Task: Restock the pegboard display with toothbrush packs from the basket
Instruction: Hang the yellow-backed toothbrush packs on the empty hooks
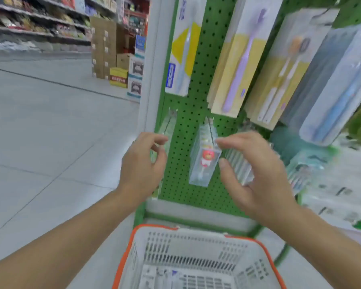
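A green pegboard point(188, 113) stands in front of me with toothbrush packs on hooks. A row of clear packs with a red cartoon-head toothbrush point(205, 158) hangs on a low middle hook. My right hand point(250, 172) hovers just right of it, fingers loosely spread, fingertips close to the pack's top; it holds nothing. My left hand point(143, 163) hangs to the left by another clear pack point(167, 130), fingers loosely curled and empty. Below stands the white basket with an orange rim point(133, 243); packs lie at its bottom point(171, 277).
Larger packs hang above: a white and yellow one point(182, 49), a purple-brush one point(238, 59), an orange-brush one point(279, 76) and a clear blue-brush one point(338, 90). Stacked cartons point(104, 46) and shelves stand across the tiled aisle at left.
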